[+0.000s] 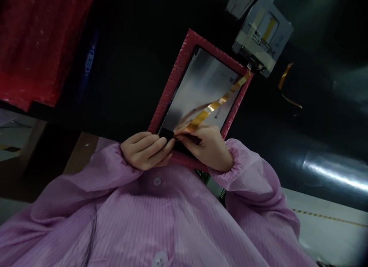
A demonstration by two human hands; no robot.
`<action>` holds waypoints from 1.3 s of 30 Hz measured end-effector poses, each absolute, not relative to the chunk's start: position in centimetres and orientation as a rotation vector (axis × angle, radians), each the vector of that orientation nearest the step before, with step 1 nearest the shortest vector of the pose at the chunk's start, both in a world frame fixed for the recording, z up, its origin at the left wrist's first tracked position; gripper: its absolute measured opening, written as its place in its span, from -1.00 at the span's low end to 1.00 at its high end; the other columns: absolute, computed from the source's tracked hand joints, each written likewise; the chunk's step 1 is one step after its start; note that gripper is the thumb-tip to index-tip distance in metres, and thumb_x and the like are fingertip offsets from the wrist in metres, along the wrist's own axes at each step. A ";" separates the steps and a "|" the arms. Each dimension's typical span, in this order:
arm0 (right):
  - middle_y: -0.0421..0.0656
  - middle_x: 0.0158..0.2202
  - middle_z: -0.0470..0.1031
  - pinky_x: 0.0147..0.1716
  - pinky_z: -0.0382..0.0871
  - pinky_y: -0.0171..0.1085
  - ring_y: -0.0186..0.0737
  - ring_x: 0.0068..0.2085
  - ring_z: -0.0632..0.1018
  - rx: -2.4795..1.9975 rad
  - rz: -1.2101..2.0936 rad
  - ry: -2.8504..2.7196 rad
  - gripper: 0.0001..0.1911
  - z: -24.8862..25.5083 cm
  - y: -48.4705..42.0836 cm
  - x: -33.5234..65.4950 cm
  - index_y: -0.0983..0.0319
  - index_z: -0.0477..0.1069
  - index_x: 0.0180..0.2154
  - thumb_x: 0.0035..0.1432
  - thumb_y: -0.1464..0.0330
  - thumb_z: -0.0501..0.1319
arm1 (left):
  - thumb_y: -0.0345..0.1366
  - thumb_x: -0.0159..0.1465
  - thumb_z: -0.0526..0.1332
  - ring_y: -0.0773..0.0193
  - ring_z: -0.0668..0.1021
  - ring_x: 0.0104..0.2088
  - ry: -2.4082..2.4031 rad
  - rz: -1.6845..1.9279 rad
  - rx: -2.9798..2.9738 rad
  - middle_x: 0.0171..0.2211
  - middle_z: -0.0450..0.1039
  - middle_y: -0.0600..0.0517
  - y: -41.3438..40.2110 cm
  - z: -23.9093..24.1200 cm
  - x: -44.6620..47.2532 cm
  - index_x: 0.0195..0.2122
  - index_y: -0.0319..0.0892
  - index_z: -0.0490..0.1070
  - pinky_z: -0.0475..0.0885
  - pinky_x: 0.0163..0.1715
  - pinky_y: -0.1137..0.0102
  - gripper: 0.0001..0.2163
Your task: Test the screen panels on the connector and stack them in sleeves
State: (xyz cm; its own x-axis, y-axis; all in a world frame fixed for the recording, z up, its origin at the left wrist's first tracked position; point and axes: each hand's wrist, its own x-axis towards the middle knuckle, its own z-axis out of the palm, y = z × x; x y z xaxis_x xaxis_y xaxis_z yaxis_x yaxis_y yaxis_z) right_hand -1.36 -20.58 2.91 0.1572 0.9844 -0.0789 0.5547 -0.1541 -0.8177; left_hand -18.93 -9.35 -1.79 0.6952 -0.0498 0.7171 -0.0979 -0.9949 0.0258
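Note:
A flat display panel [198, 83] lies silver back up on a red bubble-wrap sheet [166, 90], turned at an angle before me. An orange flex cable [212, 107] runs over it from a metal test fixture [264, 37] to the panel's near edge. My right hand [209, 146] is closed, pinching the cable's near end between thumb and fingers. At the near left corner my left hand [148, 150] has its fingers curled together against the panel's black edge strip [166, 134]. The fingertips of both hands almost meet there, and they hide the connector.
Red bubble-wrap bags [37, 44] are piled at the far left of the black table [129, 67]. A blue pen-like tool [88, 63] lies beside them. A small loose flex cable [284, 78] lies right of the fixture. The table's front edge runs near my body.

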 end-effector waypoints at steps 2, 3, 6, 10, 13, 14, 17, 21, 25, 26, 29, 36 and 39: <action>-0.19 -0.19 0.63 -0.08 0.50 -0.27 -0.25 -0.13 0.61 -1.798 0.856 -1.471 -0.85 2.9 -20.6 -1.4 0.21 0.56 -0.24 0.26 0.47 0.20 | -0.25 0.25 0.22 0.39 0.48 -0.50 -0.128 1.210 2.843 -0.48 0.48 0.09 -9.4 -1.9 -19.0 -0.21 -0.27 0.56 0.47 -0.48 0.43 -0.79; -0.19 -0.19 0.63 -0.08 0.50 -0.27 -0.25 -0.13 0.61 -1.796 0.852 -1.474 -0.86 2.9 -20.6 -1.4 0.22 0.56 -0.25 0.26 0.48 0.21 | -0.25 0.25 0.22 0.39 0.48 -0.50 -0.129 1.212 2.848 -0.48 0.49 0.09 -9.4 -1.9 -19.0 -0.22 -0.27 0.56 0.47 -0.49 0.43 -0.79; -0.18 -0.19 0.63 -0.07 0.49 -0.28 -0.25 -0.12 0.62 -1.787 0.845 -1.474 -0.86 2.9 -20.6 -1.4 0.23 0.56 -0.25 0.26 0.48 0.21 | -0.24 0.26 0.23 0.40 0.48 -0.50 -0.132 1.204 2.868 -0.46 0.50 0.10 -9.4 -1.9 -19.0 -0.24 -0.21 0.56 0.47 -0.49 0.45 -0.82; -0.19 -0.19 0.63 -0.07 0.50 -0.26 -0.24 -0.12 0.62 -1.791 0.868 -1.469 -0.84 2.9 -20.6 -1.3 0.20 0.56 -0.24 0.27 0.47 0.19 | -0.22 0.26 0.22 0.42 0.47 -0.50 -0.142 1.200 2.885 -0.46 0.49 0.12 -9.3 -1.9 -19.0 -0.26 -0.16 0.56 0.47 -0.49 0.46 -0.83; -0.19 -0.19 0.63 -0.07 0.49 -0.26 -0.24 -0.13 0.62 -1.797 0.871 -1.470 -0.84 3.0 -20.6 -1.3 0.21 0.56 -0.24 0.26 0.47 0.20 | -0.23 0.25 0.23 0.41 0.47 -0.48 -0.148 1.197 2.896 -0.45 0.48 0.11 -9.3 -2.0 -19.1 -0.24 -0.17 0.56 0.46 -0.48 0.46 -0.83; -0.19 -0.20 0.63 -0.08 0.49 -0.27 -0.24 -0.13 0.62 -1.798 0.868 -1.471 -0.85 3.0 -20.6 -1.3 0.22 0.56 -0.24 0.26 0.47 0.20 | -0.23 0.25 0.23 0.41 0.47 -0.48 -0.151 1.191 2.899 -0.45 0.48 0.11 -9.3 -2.0 -19.1 -0.23 -0.18 0.57 0.46 -0.48 0.46 -0.82; -0.17 -0.20 0.63 -0.07 0.48 -0.28 -0.25 -0.13 0.61 -1.786 0.864 -1.482 -0.85 3.0 -20.5 -1.2 0.24 0.56 -0.25 0.26 0.48 0.20 | -0.23 0.24 0.24 0.40 0.46 -0.48 -0.166 1.178 2.904 -0.46 0.48 0.10 -9.3 -2.0 -19.1 -0.21 -0.23 0.57 0.47 -0.50 0.45 -0.79; -0.18 -0.19 0.63 -0.07 0.48 -0.27 -0.25 -0.12 0.61 -1.780 0.871 -1.484 -0.84 2.9 -20.5 -1.2 0.22 0.56 -0.24 0.27 0.47 0.19 | -0.25 0.27 0.22 0.41 0.47 -0.49 -0.189 1.189 2.896 -0.46 0.49 0.11 -9.2 -1.8 -19.2 -0.24 -0.19 0.57 0.49 -0.48 0.46 -0.83; -0.19 -0.19 0.63 -0.07 0.48 -0.27 -0.26 -0.13 0.61 -1.784 0.870 -1.473 -0.85 2.9 -20.5 -1.2 0.22 0.56 -0.24 0.27 0.46 0.20 | -0.24 0.25 0.25 0.39 0.46 -0.48 -0.203 1.188 2.891 -0.45 0.49 0.09 -9.2 -1.8 -19.2 -0.25 -0.20 0.57 0.47 -0.50 0.46 -0.83; -0.19 -0.19 0.62 -0.07 0.49 -0.27 -0.26 -0.13 0.61 -1.782 0.870 -1.474 -0.85 2.9 -20.5 -1.2 0.21 0.55 -0.24 0.27 0.46 0.20 | -0.24 0.25 0.25 0.39 0.46 -0.48 -0.202 1.193 2.890 -0.45 0.49 0.09 -9.2 -1.9 -19.2 -0.25 -0.20 0.58 0.47 -0.50 0.46 -0.83; -0.19 -0.19 0.62 -0.08 0.49 -0.27 -0.25 -0.13 0.61 -1.774 0.870 -1.475 -0.85 2.9 -20.6 -1.2 0.21 0.55 -0.24 0.27 0.46 0.20 | -0.24 0.26 0.24 0.39 0.46 -0.48 -0.196 1.188 2.902 -0.45 0.49 0.10 -9.3 -2.0 -19.2 -0.24 -0.19 0.58 0.47 -0.50 0.46 -0.82; -0.19 -0.20 0.62 -0.07 0.48 -0.26 -0.25 -0.13 0.61 -1.769 0.870 -1.486 -0.84 2.9 -20.4 -1.2 0.21 0.56 -0.25 0.26 0.49 0.19 | -0.27 0.21 0.27 0.37 0.46 -0.48 -0.176 1.134 2.901 -0.45 0.50 0.11 -9.3 -1.8 -19.1 -0.31 -0.17 0.58 0.46 -0.51 0.44 -0.87; -0.20 -0.19 0.62 -0.06 0.47 -0.26 -0.25 -0.12 0.61 -1.778 0.889 -1.482 -0.83 2.9 -20.4 -1.2 0.19 0.56 -0.25 0.26 0.49 0.19 | -0.28 0.22 0.26 0.38 0.46 -0.49 -0.185 1.152 2.892 -0.46 0.50 0.12 -9.3 -1.6 -19.0 -0.33 -0.17 0.57 0.47 -0.51 0.44 -0.88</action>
